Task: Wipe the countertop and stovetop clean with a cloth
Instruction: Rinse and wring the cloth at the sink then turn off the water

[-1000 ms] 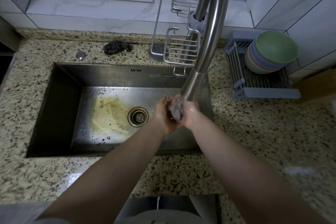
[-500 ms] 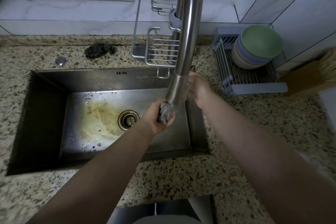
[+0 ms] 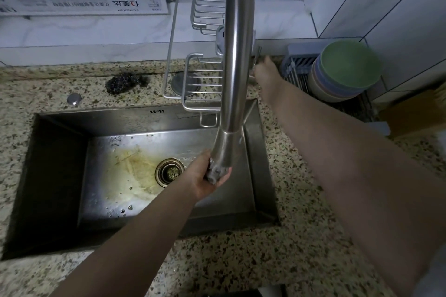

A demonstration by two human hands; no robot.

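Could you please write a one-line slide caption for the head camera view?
Left hand grips a wadded cloth under the faucet over the sink; right hand reaches behind it.

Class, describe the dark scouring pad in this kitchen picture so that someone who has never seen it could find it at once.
Start at the steel sink set in the speckled granite countertop. Look past its back rim, left of the wire rack, to the strip of counter under the white wall. The scouring pad lies there, a dark tangled clump, unlike the small round shiny metal cap to its left.
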